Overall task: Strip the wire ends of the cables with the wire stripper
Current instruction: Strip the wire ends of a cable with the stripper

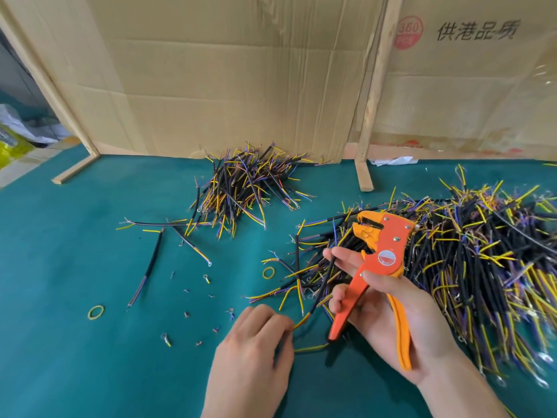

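My right hand [388,309] grips the orange wire stripper [379,260] by its handles, jaws pointing up and left above the big pile. Its index finger and thumb also pinch the upper end of a short black cable [324,285]. My left hand [256,342] pinches the lower end of that cable, where its yellow and orange wires come out. The cable runs slanted between the two hands, below the stripper's jaws and outside them. A large heap of black cables with yellow and purple wire ends [470,257] lies on the right. A smaller heap [244,185] lies at the back centre.
The green table mat [75,267] carries a few loose cables [153,263], two yellow rubber bands [95,312] and small cut insulation scraps [187,313]. Cardboard panels on wooden frames [241,70] wall off the back. A wooden post foot [363,173] stands on the mat.
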